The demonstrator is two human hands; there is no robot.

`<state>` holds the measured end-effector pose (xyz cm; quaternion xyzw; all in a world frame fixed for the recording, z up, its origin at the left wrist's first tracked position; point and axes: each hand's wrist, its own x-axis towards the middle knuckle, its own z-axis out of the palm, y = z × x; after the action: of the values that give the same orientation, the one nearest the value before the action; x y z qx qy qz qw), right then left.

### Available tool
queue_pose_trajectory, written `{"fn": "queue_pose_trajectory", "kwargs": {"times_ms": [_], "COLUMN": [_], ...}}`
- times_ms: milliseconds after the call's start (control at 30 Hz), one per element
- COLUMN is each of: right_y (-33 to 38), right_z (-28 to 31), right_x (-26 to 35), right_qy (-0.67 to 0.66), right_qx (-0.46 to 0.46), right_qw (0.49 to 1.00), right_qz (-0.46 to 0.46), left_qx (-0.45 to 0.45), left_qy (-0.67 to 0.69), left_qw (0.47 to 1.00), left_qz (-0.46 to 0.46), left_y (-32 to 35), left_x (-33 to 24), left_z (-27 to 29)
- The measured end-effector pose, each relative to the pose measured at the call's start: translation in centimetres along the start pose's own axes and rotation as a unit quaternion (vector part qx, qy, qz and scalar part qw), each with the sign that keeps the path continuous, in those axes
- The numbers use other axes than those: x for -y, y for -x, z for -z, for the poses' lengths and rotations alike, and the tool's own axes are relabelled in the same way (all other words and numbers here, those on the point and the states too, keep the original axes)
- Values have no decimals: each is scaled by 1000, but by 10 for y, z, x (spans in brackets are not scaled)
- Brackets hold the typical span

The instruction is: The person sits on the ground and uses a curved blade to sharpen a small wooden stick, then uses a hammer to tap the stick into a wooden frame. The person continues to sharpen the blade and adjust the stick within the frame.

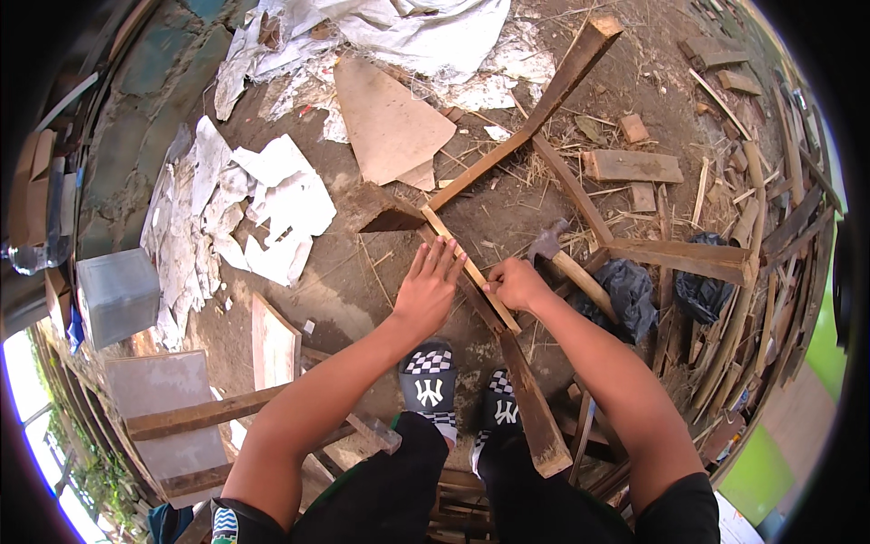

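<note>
A wooden frame of dark rails and legs [539, 408] lies on the dirt ground before me, tilted on its side. Along its near rail runs a pale wood strip [449, 230]. My left hand [428, 288] rests flat against that strip, its fingers stretched out. Close by on the right, my right hand [515, 285] is closed with its fingertips at the strip; whatever they pinch is hidden. A hammer [582, 279] with a wooden handle lies right of my right hand, its metal head pointing away from me.
Black plastic bags [625, 295] lie beside the hammer. Scrap boards [633, 167] and piled timber [757, 299] line the right. Torn white sheeting [290, 199] and a brown panel [385, 122] lie ahead. A grey metal box [118, 297] stands left. My slippered feet [428, 381] are near the frame.
</note>
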<state>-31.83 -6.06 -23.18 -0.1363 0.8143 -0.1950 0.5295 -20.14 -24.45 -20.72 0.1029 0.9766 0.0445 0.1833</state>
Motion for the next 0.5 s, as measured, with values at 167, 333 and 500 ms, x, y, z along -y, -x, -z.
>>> {"fn": "queue_pose_trajectory", "kwargs": {"times_ms": [167, 333, 500], "right_y": [5, 5, 7], "right_z": [1, 0, -3], "right_x": [5, 7, 0], "right_qy": [22, 22, -11], "right_qx": [-21, -34, -48], "right_qw": [999, 997, 997], "right_qz": [-32, -63, -66], "left_qx": [14, 40, 26], "left_qy": [-26, -40, 22], "left_qw": [999, 998, 999], "left_qz": [18, 24, 18], "left_y": [2, 1, 1], "left_x": [-7, -6, 3], "left_z": [-3, -2, -3]}}
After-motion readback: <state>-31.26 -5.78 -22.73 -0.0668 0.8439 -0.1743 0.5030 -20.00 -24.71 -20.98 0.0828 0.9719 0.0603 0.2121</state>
